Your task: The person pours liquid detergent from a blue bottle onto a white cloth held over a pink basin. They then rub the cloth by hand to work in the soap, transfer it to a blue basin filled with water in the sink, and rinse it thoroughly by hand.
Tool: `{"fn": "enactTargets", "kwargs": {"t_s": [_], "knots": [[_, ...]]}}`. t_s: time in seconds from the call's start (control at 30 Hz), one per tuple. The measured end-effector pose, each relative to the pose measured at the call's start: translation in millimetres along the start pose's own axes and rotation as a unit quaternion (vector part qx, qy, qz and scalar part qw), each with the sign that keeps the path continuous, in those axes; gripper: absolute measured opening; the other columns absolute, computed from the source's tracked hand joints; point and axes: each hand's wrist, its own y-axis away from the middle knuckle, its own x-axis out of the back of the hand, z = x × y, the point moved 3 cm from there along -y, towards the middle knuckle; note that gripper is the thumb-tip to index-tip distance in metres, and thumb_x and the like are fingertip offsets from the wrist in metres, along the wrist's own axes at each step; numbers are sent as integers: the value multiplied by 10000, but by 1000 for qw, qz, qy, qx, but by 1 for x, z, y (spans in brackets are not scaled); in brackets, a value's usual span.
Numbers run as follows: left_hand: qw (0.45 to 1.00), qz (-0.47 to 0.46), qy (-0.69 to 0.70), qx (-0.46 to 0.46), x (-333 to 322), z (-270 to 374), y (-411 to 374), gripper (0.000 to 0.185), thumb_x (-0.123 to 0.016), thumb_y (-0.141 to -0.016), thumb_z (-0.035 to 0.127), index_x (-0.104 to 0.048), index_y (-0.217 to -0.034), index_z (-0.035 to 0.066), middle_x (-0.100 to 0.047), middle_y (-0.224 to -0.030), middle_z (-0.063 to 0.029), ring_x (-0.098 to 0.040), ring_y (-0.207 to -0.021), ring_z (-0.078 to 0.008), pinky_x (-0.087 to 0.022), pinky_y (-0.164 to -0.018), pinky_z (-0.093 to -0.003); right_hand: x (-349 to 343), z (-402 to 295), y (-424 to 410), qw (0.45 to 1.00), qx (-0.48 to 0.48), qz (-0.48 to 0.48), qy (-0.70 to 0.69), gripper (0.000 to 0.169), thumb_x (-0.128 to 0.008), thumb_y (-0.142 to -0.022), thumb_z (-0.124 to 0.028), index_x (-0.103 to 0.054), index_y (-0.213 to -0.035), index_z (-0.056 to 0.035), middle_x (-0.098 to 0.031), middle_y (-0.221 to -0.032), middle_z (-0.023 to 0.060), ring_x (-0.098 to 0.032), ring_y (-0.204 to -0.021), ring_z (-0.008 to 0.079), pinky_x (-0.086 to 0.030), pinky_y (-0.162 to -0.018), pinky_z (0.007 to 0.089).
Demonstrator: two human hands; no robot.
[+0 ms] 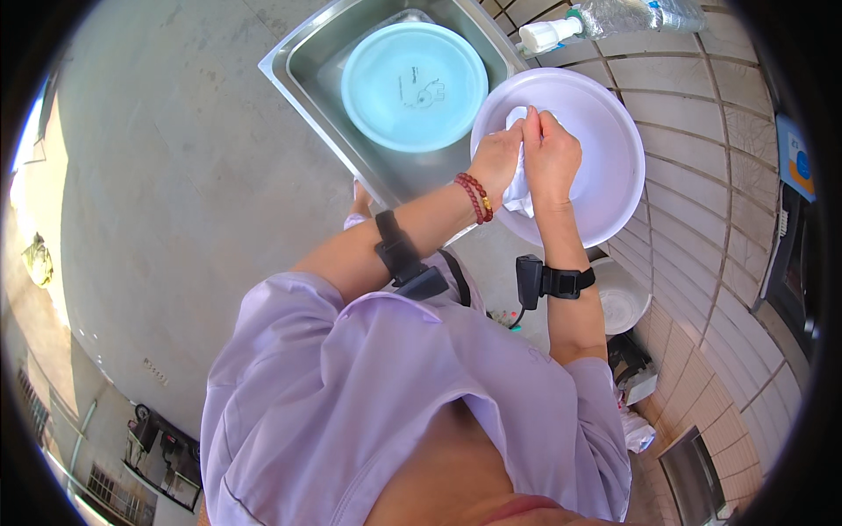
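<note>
Both hands are together over a pale lilac plastic basin (615, 158), gripping a white cloth (518, 197). My left hand (495, 161) wears a red beaded bracelet (475, 197) at the wrist and closes around the cloth from the left. Pressed against it, my right hand (552, 154) is closed on the same cloth, thumbs side by side near the top. Part of the cloth shows above the thumbs and more hangs below, between the wrists; the fingers hide its middle. To the left, a light blue basin (414, 85) printed with an elephant lies inside a stainless steel sink (322, 125).
A tiled wall (677, 158) rises close on the right of the lilac basin. A clear plastic bottle with a white cap (552, 33) is at the upper right. Below the basin stands a whitish bucket (618, 299). Grey concrete floor (177, 164) stretches out left.
</note>
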Motion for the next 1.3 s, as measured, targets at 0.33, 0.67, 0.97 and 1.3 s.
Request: {"fn": "enactTargets", "kwargs": {"t_s": [0.33, 0.67, 0.97, 1.3], "knots": [[998, -43, 34, 18, -4, -7, -10, 499, -471, -989, 422, -562, -1217, -13, -630, -1085, -112, -585, -977, -186, -466, -817, -355, 6, -27, 26, 987, 122, 70, -78, 343, -596, -931, -217, -494, -642, -62, -531, -552, 118, -513, -464, 315, -412, -452, 384], [998, -48, 17, 28, 11, -20, -30, 448, -455, -991, 450, -591, -850, 47, -574, -784, -48, -525, -672, -176, -439, -624, -353, -4, -13, 15, 994, 96, 30, -32, 348, -583, -944, -258, -507, -658, -74, -542, -567, 126, -517, -463, 327, -412, -450, 404], [998, -6, 41, 37, -2, -18, -15, 422, -458, -986, 445, -580, -829, 73, -562, -785, -37, -540, -695, -183, -454, -652, -394, -5, 8, -6, 1000, 5, -18, -11, 222, -644, -903, -212, -625, -793, -20, -560, -582, 112, -534, -475, 298, -431, -463, 372], [995, -79, 63, 5, 0, -15, -26, 368, -492, -983, 392, -622, -1004, 48, -621, -994, -55, -580, -908, -163, -476, -766, -334, 10, -43, 15, 987, 120, 71, -84, 384, -574, -959, -245, -509, -645, -36, -512, -532, 127, -439, -444, 257, -380, -446, 352]]}}
